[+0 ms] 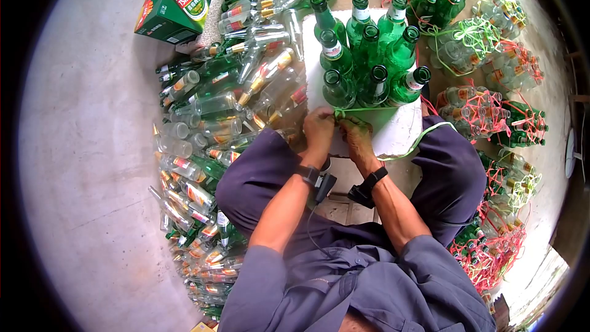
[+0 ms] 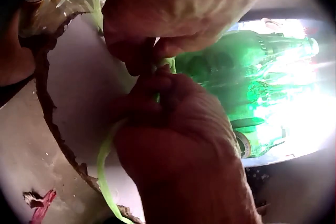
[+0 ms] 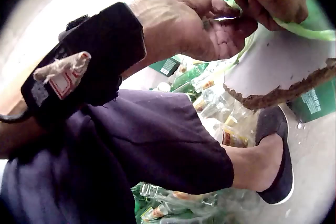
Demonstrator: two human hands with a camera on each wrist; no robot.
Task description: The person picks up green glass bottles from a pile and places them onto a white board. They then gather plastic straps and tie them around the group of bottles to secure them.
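Note:
Several green beer bottles (image 1: 369, 49) stand upright in a tight cluster on a white slab (image 1: 393, 132) with ragged brown edges. A flat light-green plastic strap (image 1: 372, 109) runs across the front of the cluster. At its front left corner my left hand (image 1: 318, 129) pinches the strap. Right beside it, my right hand (image 1: 358, 138) grips the strap too, fingertips meeting the left ones. In the left wrist view one strap end (image 2: 105, 174) trails over the slab's edge. The right wrist view shows strap hanging below my left hand (image 3: 184, 24); the crossing between the fingers is hidden.
Loose clear and green bottles (image 1: 215, 104) lie piled along my left. A green Tsingtao carton (image 1: 178, 9) sits at the far left. On my right are bottle bundles tied with red (image 1: 473, 110) and light-green strap (image 1: 467, 40). My bent knees (image 1: 452, 172) flank the slab.

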